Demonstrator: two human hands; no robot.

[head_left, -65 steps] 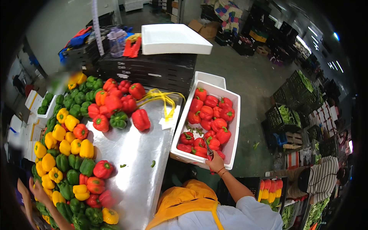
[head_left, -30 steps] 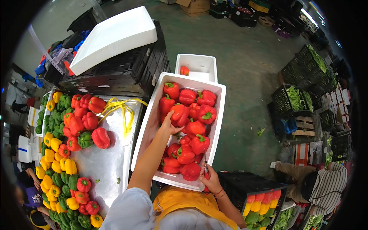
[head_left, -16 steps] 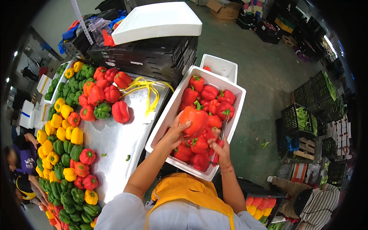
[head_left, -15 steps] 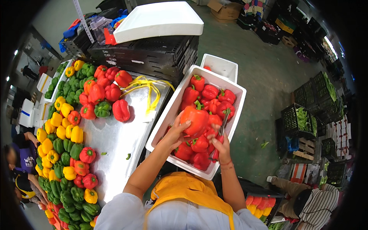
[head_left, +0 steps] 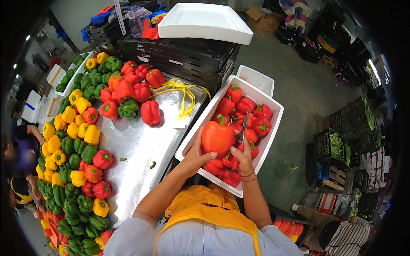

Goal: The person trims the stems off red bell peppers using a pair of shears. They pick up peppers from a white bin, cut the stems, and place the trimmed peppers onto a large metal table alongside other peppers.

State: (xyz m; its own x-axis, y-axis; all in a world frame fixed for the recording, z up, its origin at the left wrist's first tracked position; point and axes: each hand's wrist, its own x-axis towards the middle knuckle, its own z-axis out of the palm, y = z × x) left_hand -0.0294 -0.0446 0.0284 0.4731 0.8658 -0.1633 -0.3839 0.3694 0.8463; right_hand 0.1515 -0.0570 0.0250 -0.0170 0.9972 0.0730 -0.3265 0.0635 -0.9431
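Note:
My left hand (head_left: 195, 158) is wrapped round a large red bell pepper (head_left: 218, 140), holding it stem up over a white foam box (head_left: 204, 118). In my right hand (head_left: 243, 161) is a pair of shears (head_left: 244, 124), red-handled, the blades pointing up and away beside the pepper. My right fingers cover most of the handles, and the right thumb is close to the pepper's lower right side. Below both hands, the box holds many red peppers (head_left: 245, 105) with green stems.
Left stands a metal table (head_left: 136, 149) bearing piled green, yellow and red peppers (head_left: 90, 134) and yellow straps (head_left: 184, 97). Black crates (head_left: 183, 59) under a foam lid (head_left: 205, 21) rise behind it. Another foam box (head_left: 257, 81) adjoins mine. People work at far left (head_left: 25, 155) and lower right (head_left: 348, 234).
The shears have come up closer to the held pepper, their blades now right beside it. My left hand still grips the pepper, turned slightly. The whole view has shifted, moving the table rightward.

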